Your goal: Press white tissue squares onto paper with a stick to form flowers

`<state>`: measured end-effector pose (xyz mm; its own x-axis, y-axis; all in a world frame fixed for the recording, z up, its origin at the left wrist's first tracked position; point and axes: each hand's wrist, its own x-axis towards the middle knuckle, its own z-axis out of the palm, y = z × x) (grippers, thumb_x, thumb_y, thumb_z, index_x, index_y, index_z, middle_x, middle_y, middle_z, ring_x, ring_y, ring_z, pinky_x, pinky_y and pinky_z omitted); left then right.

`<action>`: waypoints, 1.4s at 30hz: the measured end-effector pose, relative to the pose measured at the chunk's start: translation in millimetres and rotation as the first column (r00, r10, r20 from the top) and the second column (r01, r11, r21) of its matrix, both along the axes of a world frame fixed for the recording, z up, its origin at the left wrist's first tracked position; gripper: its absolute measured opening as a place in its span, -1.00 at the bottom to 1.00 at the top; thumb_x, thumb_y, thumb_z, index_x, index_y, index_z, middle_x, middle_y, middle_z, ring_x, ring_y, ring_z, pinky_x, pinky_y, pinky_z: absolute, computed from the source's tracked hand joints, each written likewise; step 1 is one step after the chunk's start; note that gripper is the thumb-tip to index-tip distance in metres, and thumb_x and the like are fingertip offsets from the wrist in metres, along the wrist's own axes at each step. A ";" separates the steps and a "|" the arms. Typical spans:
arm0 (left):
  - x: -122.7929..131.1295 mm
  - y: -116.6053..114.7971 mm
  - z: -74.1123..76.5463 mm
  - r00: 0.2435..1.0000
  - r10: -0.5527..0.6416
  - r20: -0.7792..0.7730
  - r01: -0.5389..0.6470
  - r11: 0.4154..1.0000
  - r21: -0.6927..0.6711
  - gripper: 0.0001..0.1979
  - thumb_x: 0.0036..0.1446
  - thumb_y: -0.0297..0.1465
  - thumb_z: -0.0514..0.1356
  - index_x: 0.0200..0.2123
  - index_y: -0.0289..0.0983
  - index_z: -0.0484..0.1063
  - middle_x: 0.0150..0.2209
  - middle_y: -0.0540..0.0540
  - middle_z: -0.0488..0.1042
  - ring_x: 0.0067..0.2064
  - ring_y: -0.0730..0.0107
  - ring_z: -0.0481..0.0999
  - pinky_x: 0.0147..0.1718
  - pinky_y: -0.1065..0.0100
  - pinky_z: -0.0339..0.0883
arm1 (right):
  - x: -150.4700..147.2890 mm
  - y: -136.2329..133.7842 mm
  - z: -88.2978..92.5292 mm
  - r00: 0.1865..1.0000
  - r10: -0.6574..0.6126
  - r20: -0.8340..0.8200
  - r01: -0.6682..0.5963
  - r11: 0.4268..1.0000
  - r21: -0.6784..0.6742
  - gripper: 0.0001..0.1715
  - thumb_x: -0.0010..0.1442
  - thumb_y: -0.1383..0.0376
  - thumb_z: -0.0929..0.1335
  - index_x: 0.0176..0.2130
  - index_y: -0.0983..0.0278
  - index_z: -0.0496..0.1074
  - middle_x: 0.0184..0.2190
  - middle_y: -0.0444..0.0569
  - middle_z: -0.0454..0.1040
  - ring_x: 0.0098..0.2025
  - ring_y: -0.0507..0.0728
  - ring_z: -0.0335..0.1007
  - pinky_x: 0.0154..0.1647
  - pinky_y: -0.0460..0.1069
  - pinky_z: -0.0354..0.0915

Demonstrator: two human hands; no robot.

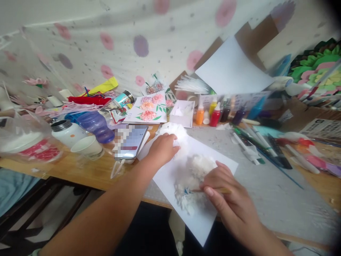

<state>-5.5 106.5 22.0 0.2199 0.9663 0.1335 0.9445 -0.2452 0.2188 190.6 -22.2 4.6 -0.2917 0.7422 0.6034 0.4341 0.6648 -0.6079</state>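
Note:
A white paper sheet (223, 161) lies at an angle over the near table edge, with white petal-like pieces glued or gathered into fluffy clumps (201, 167) on it. My right hand (231, 195) rests low over the sheet, its fingers closed round a thin wooden stick (222, 190) with blue near its left end, among the white pieces. Further back, my left hand (165, 147) reaches to a pile of white pieces (173, 131), its fingers curled together. A white bit shows by its fingertips, but what it grips is unclear.
Left of the sheet stand a phone (131, 142), a paper cup (87, 147) and an open white bottle (68, 132). Behind are a flower picture (149, 108), a small white box (182, 113) and paint bottles (215, 115). Pens and brushes (259, 142) lie on the right.

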 end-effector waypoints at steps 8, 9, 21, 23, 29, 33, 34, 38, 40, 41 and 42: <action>-4.8 35.4 10.0 0.989 -0.019 -0.147 0.026 0.999 0.041 -0.72 0.00 -0.47 0.22 -0.17 -0.14 0.50 -0.12 -0.09 0.52 -0.04 0.07 0.42 -0.07 0.19 0.23 | 1.2 -1.2 0.4 0.998 0.042 -0.040 -0.042 0.999 0.002 -0.82 0.24 0.45 0.25 -0.34 0.22 0.36 -0.44 -0.17 0.43 -0.33 0.04 0.36 0.18 0.20 -0.08; -5.2 37.1 9.6 0.988 -0.019 -0.153 0.024 0.999 0.031 -0.76 0.00 -0.47 0.22 -0.22 -0.14 0.51 -0.16 -0.08 0.54 -0.07 0.09 0.44 -0.10 0.21 0.24 | 1.3 -1.7 0.4 0.998 0.044 -0.047 -0.044 0.999 0.002 -0.82 0.24 0.44 0.25 -0.34 0.22 0.36 -0.45 -0.17 0.42 -0.34 0.04 0.36 0.18 0.20 -0.08; -12.8 29.1 13.3 0.999 0.006 0.038 -0.005 0.999 -0.036 -0.80 0.10 -0.36 0.07 -0.39 -0.20 0.51 -0.38 -0.03 0.56 -0.35 0.31 0.47 -0.42 0.37 0.20 | 1.1 -2.2 -0.2 0.998 0.004 -0.063 -0.005 1.000 -0.016 -0.80 0.27 0.39 0.23 -0.35 0.19 0.36 -0.45 -0.17 0.45 -0.35 0.05 0.38 0.21 0.23 -0.06; -17.5 22.6 16.7 0.997 -0.002 0.076 0.007 0.998 -0.063 -0.77 0.11 -0.34 0.04 -0.36 -0.21 0.50 -0.38 -0.02 0.56 -0.37 0.34 0.46 -0.45 0.39 0.20 | 1.4 -1.7 -0.1 0.998 -0.003 -0.065 0.002 1.000 -0.008 -0.80 0.27 0.40 0.23 -0.35 0.19 0.37 -0.46 -0.17 0.46 -0.36 0.05 0.39 0.20 0.22 -0.05; -36.7 6.1 25.5 0.999 -0.039 0.027 0.043 0.987 -0.157 -0.86 0.00 -0.39 0.15 -0.52 -0.20 0.49 -0.46 0.01 0.53 -0.40 0.34 0.47 -0.44 0.41 0.22 | 0.8 -0.3 0.4 0.998 -0.012 -0.054 0.012 1.000 0.006 -0.80 0.25 0.41 0.24 -0.35 0.19 0.39 -0.45 -0.18 0.47 -0.35 0.06 0.42 0.19 0.21 -0.02; -27.7 11.0 20.9 0.997 0.062 -0.053 -0.063 0.998 -0.016 -0.83 0.07 -0.42 0.11 -0.43 -0.22 0.51 -0.33 -0.12 0.52 -0.25 0.19 0.47 -0.27 0.28 0.26 | -1.2 0.3 -0.8 0.999 -0.029 -0.037 0.030 0.999 0.026 -0.78 0.26 0.39 0.24 -0.38 0.18 0.40 -0.45 -0.18 0.49 -0.35 0.07 0.43 0.18 0.21 0.00; -22.0 14.2 18.4 0.996 0.066 -0.060 -0.065 0.998 0.018 -0.83 0.09 -0.38 0.12 -0.35 -0.21 0.52 -0.25 -0.14 0.52 -0.18 0.16 0.47 -0.22 0.26 0.26 | -1.4 0.4 -1.2 0.999 -0.031 -0.033 0.032 0.999 0.028 -0.78 0.26 0.39 0.25 -0.38 0.18 0.39 -0.46 -0.18 0.49 -0.35 0.07 0.42 0.18 0.20 0.00; 2.4 29.3 7.7 0.997 0.029 -0.071 -0.024 0.997 0.073 -0.71 0.00 -0.26 0.25 -0.16 -0.18 0.49 -0.10 -0.16 0.46 -0.02 0.07 0.40 -0.05 0.20 0.25 | -0.6 0.1 -2.4 0.999 -0.037 -0.037 0.037 0.999 0.022 -0.79 0.26 0.39 0.24 -0.38 0.18 0.38 -0.46 -0.18 0.48 -0.36 0.06 0.42 0.19 0.19 -0.02; 10.6 36.1 3.3 0.997 0.031 -0.067 -0.025 0.996 0.083 -0.70 -0.03 -0.26 0.28 -0.18 -0.20 0.49 -0.10 -0.18 0.46 -0.01 0.01 0.39 -0.03 0.14 0.24 | 0.1 -0.3 -2.7 0.998 -0.039 -0.046 0.040 0.999 0.020 -0.79 0.26 0.39 0.24 -0.38 0.18 0.37 -0.46 -0.18 0.48 -0.36 0.06 0.42 0.19 0.18 -0.02; 13.4 38.9 1.5 0.998 0.033 -0.060 -0.028 0.996 0.087 -0.72 -0.03 -0.27 0.27 -0.21 -0.21 0.50 -0.12 -0.18 0.46 -0.01 0.00 0.39 -0.03 0.12 0.24 | 0.3 -0.4 -2.7 0.998 -0.039 -0.050 0.040 0.999 0.019 -0.78 0.26 0.40 0.24 -0.38 0.18 0.37 -0.46 -0.18 0.48 -0.36 0.06 0.42 0.19 0.18 -0.03; 15.2 41.3 0.1 0.998 0.034 -0.050 -0.029 0.996 0.089 -0.77 -0.02 -0.30 0.26 -0.24 -0.22 0.51 -0.14 -0.18 0.47 -0.02 0.00 0.40 -0.03 0.12 0.24 | 0.4 -0.5 -2.7 0.998 -0.036 -0.050 0.037 0.999 0.015 -0.79 0.26 0.40 0.24 -0.38 0.18 0.37 -0.46 -0.19 0.48 -0.36 0.06 0.42 0.19 0.18 -0.03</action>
